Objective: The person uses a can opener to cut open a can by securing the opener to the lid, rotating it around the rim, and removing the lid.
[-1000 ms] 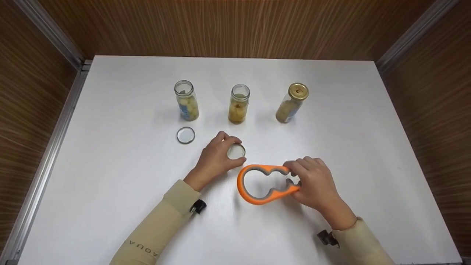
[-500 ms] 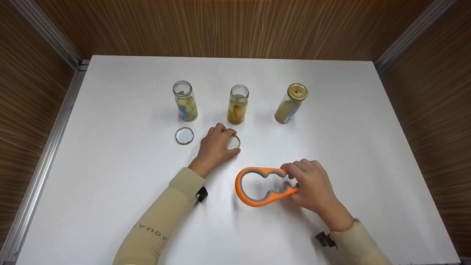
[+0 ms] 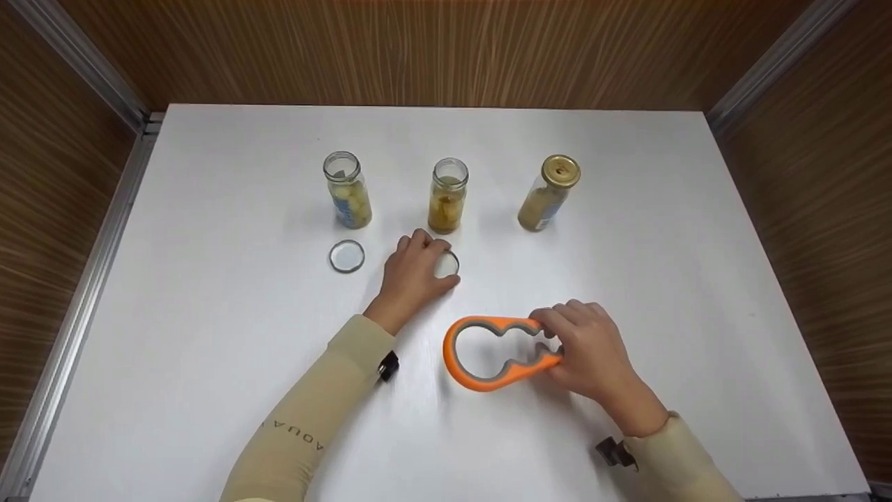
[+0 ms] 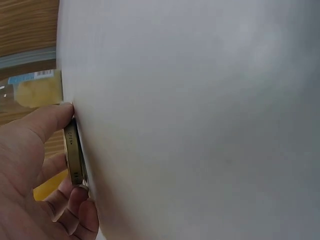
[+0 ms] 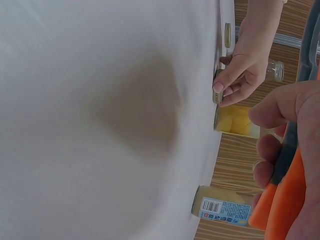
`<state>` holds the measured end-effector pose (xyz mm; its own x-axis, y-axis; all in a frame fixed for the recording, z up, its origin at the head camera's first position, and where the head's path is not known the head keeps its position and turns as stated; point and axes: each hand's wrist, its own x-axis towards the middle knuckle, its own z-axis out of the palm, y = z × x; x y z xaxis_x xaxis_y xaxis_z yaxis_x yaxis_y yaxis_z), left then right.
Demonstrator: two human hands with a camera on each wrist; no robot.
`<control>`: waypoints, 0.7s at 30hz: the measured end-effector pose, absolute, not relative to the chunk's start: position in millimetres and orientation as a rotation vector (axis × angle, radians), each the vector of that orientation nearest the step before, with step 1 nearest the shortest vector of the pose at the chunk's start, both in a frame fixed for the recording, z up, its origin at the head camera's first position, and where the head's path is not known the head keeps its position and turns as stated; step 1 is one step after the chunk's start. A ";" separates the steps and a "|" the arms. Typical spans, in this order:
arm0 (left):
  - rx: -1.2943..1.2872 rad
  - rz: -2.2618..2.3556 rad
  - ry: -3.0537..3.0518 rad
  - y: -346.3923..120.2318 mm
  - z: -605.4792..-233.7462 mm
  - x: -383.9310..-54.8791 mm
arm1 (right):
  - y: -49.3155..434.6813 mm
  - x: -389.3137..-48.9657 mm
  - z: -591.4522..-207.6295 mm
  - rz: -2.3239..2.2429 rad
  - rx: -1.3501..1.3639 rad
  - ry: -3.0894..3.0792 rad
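My left hand [image 3: 416, 273] pinches a gold jar lid [image 4: 74, 152] between thumb and fingers, right at the table surface; in the head view the lid's pale inner side faces up. Just behind it stands an uncapped glass jar [image 3: 447, 199] with yellow contents. My right hand [image 3: 589, 351] grips the handle ends of an orange jar opener [image 3: 460, 369] with grey wavy inner edges, held over the table to the right of the left hand. Within the opener's loop there is only table showing.
Another uncapped jar [image 3: 350, 195] stands at the left, with a loose lid [image 3: 346, 256] lying inner side up in front of it. A jar with its gold lid on [image 3: 548, 195] stands at the right. Wood-grain panels [image 3: 446, 56] enclose the white table [image 3: 662, 230].
My left hand has moved away from me with the lid, closer to the middle jar, and lowered it to the table. My right hand and the jar opener have shifted only slightly.
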<state>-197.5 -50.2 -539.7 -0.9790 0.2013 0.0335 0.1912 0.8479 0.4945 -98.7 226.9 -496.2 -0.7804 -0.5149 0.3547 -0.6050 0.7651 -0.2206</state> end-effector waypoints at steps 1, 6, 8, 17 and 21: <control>0.317 0.791 3.003 -50.2 -539.8 -197.6 | 226.6 -99.1 -496.1 0.472 0.876 -2.686; 0.315 0.767 3.004 -51.2 -539.3 -198.2 | 224.9 -101.0 -495.6 0.480 0.904 -2.654; 0.315 0.750 3.006 -50.2 -538.4 -198.6 | 225.1 -100.6 -495.3 0.490 0.903 -2.638; 0.313 0.742 3.017 -50.7 -538.2 -196.3 | 225.9 -98.8 -497.3 0.501 0.904 -2.608; 0.322 0.758 3.002 -51.4 -535.3 -195.9 | 228.2 -98.3 -498.5 0.489 0.892 -2.632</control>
<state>-195.9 -51.4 -535.3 -0.9782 0.2064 0.0225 0.1923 0.8599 0.4728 -98.3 228.2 -498.5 -0.7546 -0.5203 0.3998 -0.6293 0.7466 -0.2160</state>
